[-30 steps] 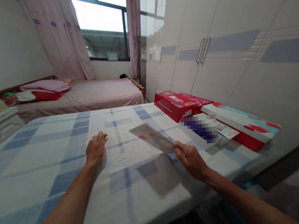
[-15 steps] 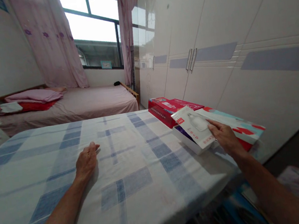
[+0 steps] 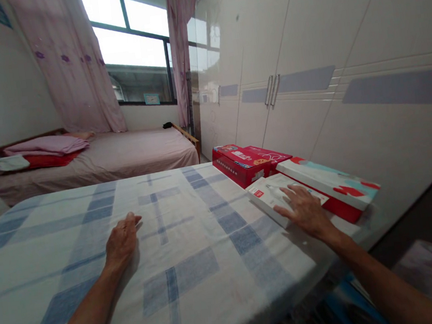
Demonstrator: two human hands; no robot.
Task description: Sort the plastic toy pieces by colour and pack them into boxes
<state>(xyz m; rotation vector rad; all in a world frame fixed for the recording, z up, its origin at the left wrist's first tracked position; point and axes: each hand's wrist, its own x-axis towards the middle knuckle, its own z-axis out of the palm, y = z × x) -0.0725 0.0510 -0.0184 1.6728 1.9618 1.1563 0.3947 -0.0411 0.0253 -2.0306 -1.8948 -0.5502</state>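
Note:
My right hand (image 3: 304, 208) lies flat, fingers spread, on the lid of a flat white box (image 3: 267, 198) at the right side of a table covered in a blue-and-white checked cloth (image 3: 197, 268). The lid sits closed on the box. My left hand (image 3: 121, 240) rests palm down on the cloth near the middle of the table, fingers loosely together, holding nothing.
A red box (image 3: 241, 161) and a long white, teal and red box (image 3: 327, 183) lie just behind the white box. White wardrobe doors (image 3: 307, 68) stand close on the right. A pink bed (image 3: 114, 155) and a window (image 3: 132, 46) lie beyond the table.
My right hand carried the white lid from the middle of the table to the box, set it down and now presses flat on it. My left hand stayed on the cloth.

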